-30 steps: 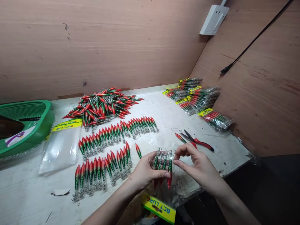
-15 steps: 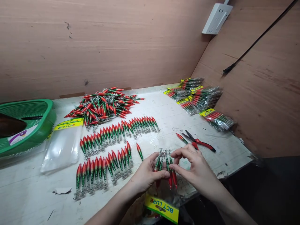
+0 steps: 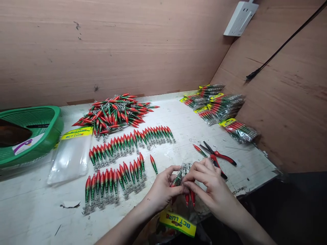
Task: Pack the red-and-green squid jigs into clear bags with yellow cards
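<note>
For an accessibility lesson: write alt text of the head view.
A left hand and right hand pinch a bundle of red-and-green lures over a white table; rows of lures and red-handled pliers lie beyond.

A single view is taken from the wearer's head, tilted forward and down. The table [image 3: 186, 122] is seen at close range, the left hand [image 3: 163, 189] and right hand [image 3: 209, 187] lying nearest, the wooden walls [image 3: 153, 51] faced beyond.

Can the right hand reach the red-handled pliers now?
Probably yes: the pliers lie just beyond the right hand with nothing between, though both it and the left hand grip the lure bundle.
</note>
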### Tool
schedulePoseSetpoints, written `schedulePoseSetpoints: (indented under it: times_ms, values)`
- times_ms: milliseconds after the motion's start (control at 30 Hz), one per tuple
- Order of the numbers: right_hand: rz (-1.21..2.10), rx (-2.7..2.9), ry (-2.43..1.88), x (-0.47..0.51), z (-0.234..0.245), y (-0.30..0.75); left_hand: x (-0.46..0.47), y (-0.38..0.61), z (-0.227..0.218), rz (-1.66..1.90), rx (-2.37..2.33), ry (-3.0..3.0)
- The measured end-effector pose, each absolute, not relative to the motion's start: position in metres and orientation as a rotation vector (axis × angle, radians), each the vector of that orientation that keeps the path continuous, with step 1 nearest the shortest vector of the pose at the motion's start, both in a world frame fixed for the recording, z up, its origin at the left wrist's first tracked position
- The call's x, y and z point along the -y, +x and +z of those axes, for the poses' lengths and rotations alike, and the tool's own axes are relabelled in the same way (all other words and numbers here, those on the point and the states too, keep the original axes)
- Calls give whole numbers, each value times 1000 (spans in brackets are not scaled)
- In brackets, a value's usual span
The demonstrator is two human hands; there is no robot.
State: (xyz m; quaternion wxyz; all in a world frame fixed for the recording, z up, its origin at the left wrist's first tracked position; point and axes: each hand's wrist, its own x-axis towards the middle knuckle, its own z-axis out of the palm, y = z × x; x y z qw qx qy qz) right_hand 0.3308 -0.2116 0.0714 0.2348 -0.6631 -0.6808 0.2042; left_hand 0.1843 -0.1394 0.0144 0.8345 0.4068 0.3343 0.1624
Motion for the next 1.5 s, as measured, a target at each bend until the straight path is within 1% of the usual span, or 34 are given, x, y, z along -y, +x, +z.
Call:
schedulePoseSetpoints:
  times_ms: [200, 367, 567, 700, 833, 1000, 1100, 1200, 1333, 1500]
  values:
    - [422, 1875, -1805, 210, 72, 325, 142, 189, 21, 388, -687, 881]
    - [405, 1841, -1724, 209, 74, 324, 144, 185, 20, 350, -662, 1011]
    - [229, 1638, -1666, 211, 87, 332, 145, 180, 23, 222, -385, 724]
    - [193, 1658, -1580, 210, 98, 338, 140, 180, 34, 227, -353, 700]
    - [-4, 1689, -1593, 207, 107, 345, 134, 180, 45, 210, -355, 807]
    - [59, 1804, -1598, 200, 112, 350, 132, 182, 50, 220, -365, 843]
    - [-19, 1773, -1616, 196, 111, 351, 134, 183, 47, 247, -385, 835]
    - [-5, 1787, -1536, 195, 111, 348, 138, 185, 42, 293, -354, 743]
    - [24, 1854, -1440, 195, 119, 342, 145, 188, 40, 210, -282, 707]
    - [-26, 1957, -1445, 194, 129, 341, 146, 188, 45, 160, -277, 739]
